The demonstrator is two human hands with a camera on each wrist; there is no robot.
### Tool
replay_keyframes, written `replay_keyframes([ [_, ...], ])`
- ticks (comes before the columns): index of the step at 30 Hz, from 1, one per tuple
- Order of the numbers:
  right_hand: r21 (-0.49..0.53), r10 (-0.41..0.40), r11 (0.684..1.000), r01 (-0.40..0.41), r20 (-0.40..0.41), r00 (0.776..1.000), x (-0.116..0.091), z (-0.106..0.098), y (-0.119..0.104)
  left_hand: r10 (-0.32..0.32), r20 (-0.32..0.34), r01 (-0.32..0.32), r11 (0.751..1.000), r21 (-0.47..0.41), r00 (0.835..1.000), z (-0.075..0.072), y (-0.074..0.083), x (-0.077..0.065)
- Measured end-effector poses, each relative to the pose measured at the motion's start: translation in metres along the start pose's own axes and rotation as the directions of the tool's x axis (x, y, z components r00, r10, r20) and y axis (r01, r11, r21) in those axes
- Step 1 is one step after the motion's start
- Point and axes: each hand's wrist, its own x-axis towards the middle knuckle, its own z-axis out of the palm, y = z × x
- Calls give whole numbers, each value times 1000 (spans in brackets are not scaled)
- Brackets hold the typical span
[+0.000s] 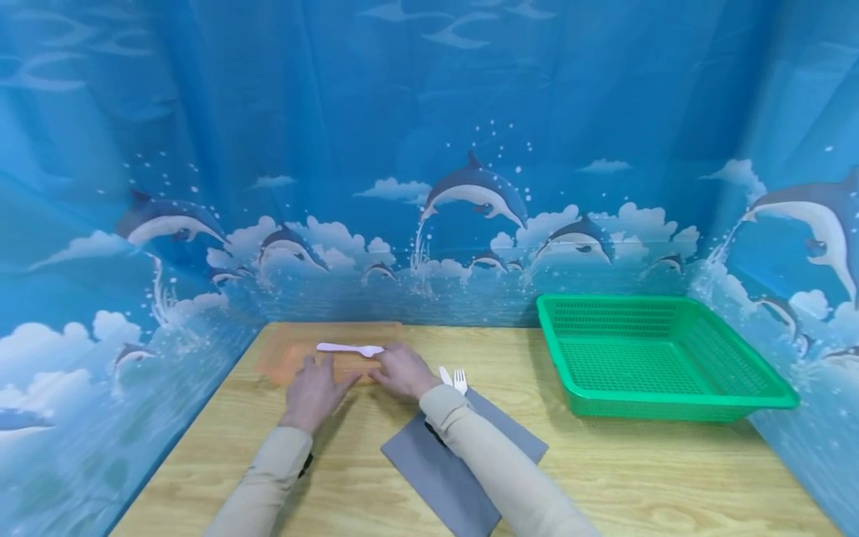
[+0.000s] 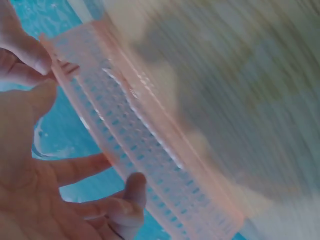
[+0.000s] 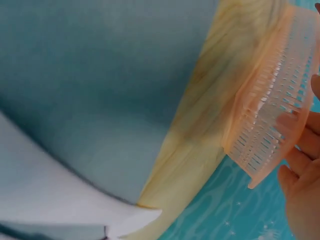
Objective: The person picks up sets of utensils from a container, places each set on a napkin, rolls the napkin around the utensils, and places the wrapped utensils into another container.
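A translucent orange slotted basket [image 1: 282,354] stands at the back left of the wooden table. A pale lavender fork [image 1: 349,349] lies across it, tines towards my right hand; the head view does not show whether it rests on the bottom. My left hand [image 1: 312,395] is at the near rim, fingers spread and fairly straight, some reaching behind the rim and one in front of the slotted wall [image 2: 150,165]. My right hand [image 1: 403,369] holds the same rim further right. One fingertip [image 3: 287,122] shows through the basket wall in the right wrist view.
A grey cloth [image 1: 443,462] lies under my right forearm, with a white fork [image 1: 460,381] and another white utensil [image 1: 445,375] at its far corner. A large green basket [image 1: 631,406] stands at the back right. Blue dolphin-print curtains [image 1: 403,112] enclose the table.
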Motion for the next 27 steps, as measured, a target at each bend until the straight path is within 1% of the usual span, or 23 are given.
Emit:
replay_keyframes([
  [2,-27,-17,999,17,18,1000,0,2,0,-25,41,25,1000,15,999,1,-3,0],
  [4,-36,-34,999,35,28,999,2,2,0,-37,59,35,999,35,998,3,-7,1],
  [8,-46,-66,997,68,43,997,5,0,0,-25,50,22,998,55,998,7,-16,5],
  [13,-94,-73,992,79,70,995,10,0,-1,3,24,-4,998,55,1000,11,-22,10],
  [16,-148,-42,987,58,106,993,12,6,-4,12,16,-13,999,48,1000,12,-23,11],
  [21,-232,61,972,-18,182,981,20,17,-10,5,32,-6,999,36,999,12,-25,14],
  [24,-252,96,967,-43,204,974,24,16,-13,-2,54,1,1000,31,999,11,-26,16],
  [27,-261,118,964,-57,222,968,28,13,-16,-10,60,9,1000,9,998,9,-27,17],
])
